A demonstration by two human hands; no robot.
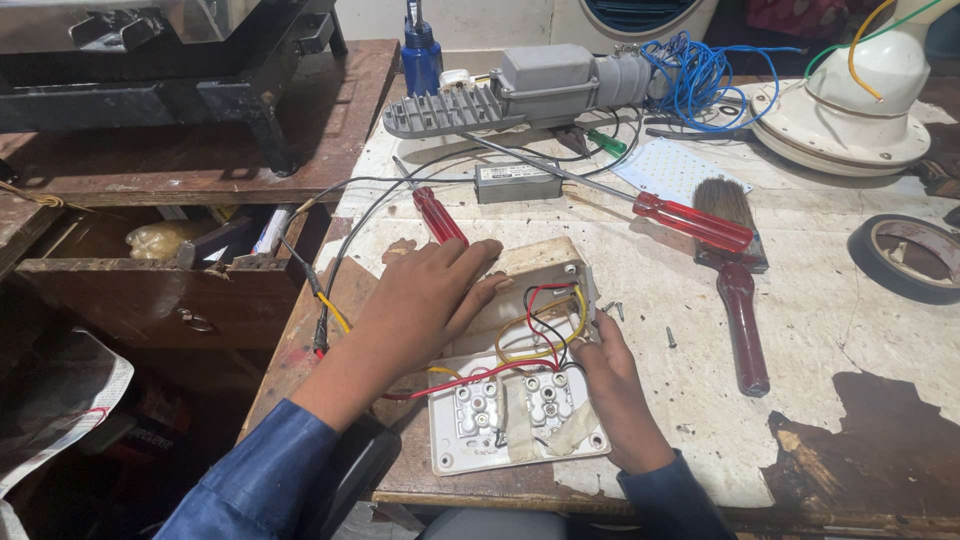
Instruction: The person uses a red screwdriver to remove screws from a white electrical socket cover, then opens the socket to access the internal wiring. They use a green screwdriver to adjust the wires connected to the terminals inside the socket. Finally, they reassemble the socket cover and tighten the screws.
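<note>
Now my left hand lies flat, fingers spread, on the switch box; right hand pinches its near-right edge.

White switch plate; red, yellow and black wires; two red-handled screwdrivers; maroon-handled brush; blue wire bundle; grey lamp housing; desk white, paint peeling to brown.

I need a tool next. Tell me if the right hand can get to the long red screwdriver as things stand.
Probably yes. The right hand rests at the switch box, and the long red screwdriver lies in the open up and to its right, with bare table between. Only the brush lies close by.
</note>
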